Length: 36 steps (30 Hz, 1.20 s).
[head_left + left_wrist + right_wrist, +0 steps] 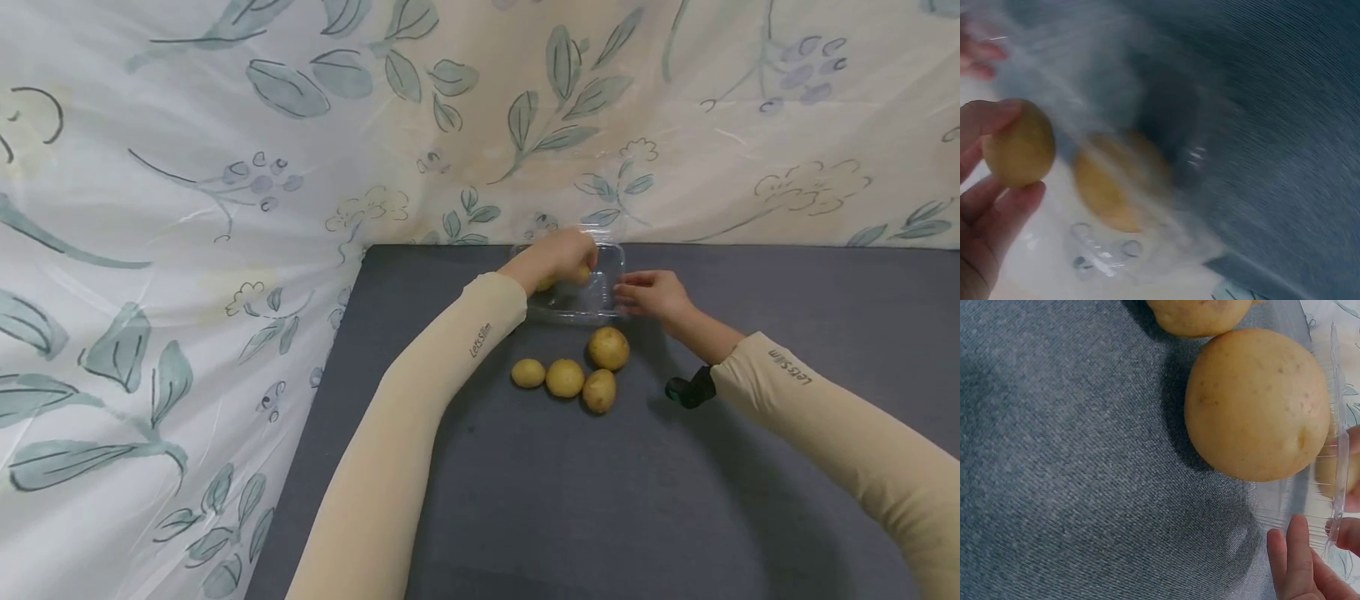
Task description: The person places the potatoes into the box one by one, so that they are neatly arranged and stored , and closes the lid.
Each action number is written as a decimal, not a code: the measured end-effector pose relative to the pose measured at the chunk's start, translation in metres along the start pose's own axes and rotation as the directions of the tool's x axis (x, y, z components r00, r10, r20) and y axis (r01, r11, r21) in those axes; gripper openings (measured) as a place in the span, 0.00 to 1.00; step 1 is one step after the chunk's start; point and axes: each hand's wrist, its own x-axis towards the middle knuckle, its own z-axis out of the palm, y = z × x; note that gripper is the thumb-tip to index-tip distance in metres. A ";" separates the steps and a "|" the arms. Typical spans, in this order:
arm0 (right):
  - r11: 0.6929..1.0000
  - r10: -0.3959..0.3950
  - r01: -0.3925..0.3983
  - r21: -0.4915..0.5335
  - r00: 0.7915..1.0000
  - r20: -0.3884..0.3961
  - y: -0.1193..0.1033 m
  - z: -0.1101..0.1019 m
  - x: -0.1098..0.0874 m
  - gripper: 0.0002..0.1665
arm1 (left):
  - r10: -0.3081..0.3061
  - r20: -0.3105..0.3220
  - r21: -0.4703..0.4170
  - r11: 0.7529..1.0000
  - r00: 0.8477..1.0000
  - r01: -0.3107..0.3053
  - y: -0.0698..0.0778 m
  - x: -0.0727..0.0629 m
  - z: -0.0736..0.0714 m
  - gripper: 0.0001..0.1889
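Observation:
At the back of the table lies a clear plastic container (573, 317), with one potato (1107, 187) inside its left part. My left hand (558, 257) is above the container and grips a small potato (1021, 145) between thumb and fingertips. On the container's right side, my right hand (654, 295) holds the wall, thumb at the rim and fingers (1298, 550) along the outside. Just in front of the container sits a large round potato (1257, 405). Closer to me are smaller ones, including an oval potato (599, 392), a round potato (565, 378) and a little potato (528, 373).
A dark grey cloth (525, 500) covers the table. Behind and to the left hangs a white leaf-patterned sheet (247, 167), which meets the table's back edge close behind the container. A dark wrist strap piece (690, 389) hangs beneath the right wrist.

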 end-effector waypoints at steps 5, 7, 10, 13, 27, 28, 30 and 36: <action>1.000 0.003 -0.003 -0.010 1.000 -0.004 0.000 0.001 -0.001 0.28 | 0.013 0.033 0.079 0.997 0.999 -0.015 -0.002 0.008 0.009 0.15; 1.000 0.002 -0.002 -0.011 1.000 -0.002 0.000 0.001 -0.001 0.28 | 0.016 0.045 0.117 0.993 0.999 -0.021 -0.003 0.009 0.012 0.15; 1.000 0.003 -0.003 -0.018 1.000 -0.007 0.001 0.002 0.000 0.28 | 0.015 0.058 0.159 0.987 0.998 -0.024 -0.005 0.010 0.016 0.16; 1.000 0.001 -0.001 -0.026 1.000 -0.016 0.001 0.002 0.001 0.28 | 0.002 0.062 0.177 0.984 0.998 -0.013 -0.007 0.010 0.018 0.17; 1.000 -0.007 0.007 0.010 1.000 -0.011 0.003 0.001 0.002 0.29 | -0.003 0.059 0.142 0.990 0.998 -0.006 -0.007 0.005 0.011 0.17; 1.000 -0.005 0.005 0.012 1.000 -0.009 0.003 0.001 0.002 0.29 | 0.004 0.062 0.134 0.991 0.998 -0.012 -0.007 0.003 0.008 0.17; 1.000 -0.003 0.003 0.014 1.000 -0.006 0.001 0.001 0.001 0.29 | 0.021 0.068 0.119 0.992 0.997 -0.029 -0.007 -0.001 0.002 0.17; 1.000 -0.009 0.009 -0.019 1.000 -0.010 0.001 0.001 0.000 0.29 | 0.064 0.102 0.064 0.995 0.993 -0.071 0.002 -0.018 -0.020 0.11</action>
